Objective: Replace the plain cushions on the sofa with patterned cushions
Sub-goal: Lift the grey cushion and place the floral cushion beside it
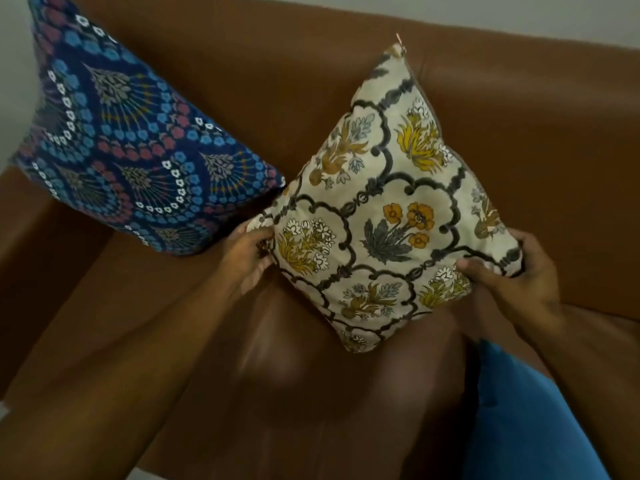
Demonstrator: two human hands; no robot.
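A cream cushion (381, 209) printed with yellow and grey flowers stands on one corner on the brown leather sofa (536, 140), leaning toward the backrest. My left hand (247, 258) grips its left corner and my right hand (509, 271) grips its right corner. To its left a dark blue cushion (128, 143) with a blue, pink and white floral pattern leans against the sofa's left armrest and backrest, its right corner almost touching the cream one.
A plain blue cushion (526, 420) lies at the lower right, partly under my right forearm. The sofa seat (294, 358) is bare in front of the cream cushion. A pale wall shows above the backrest.
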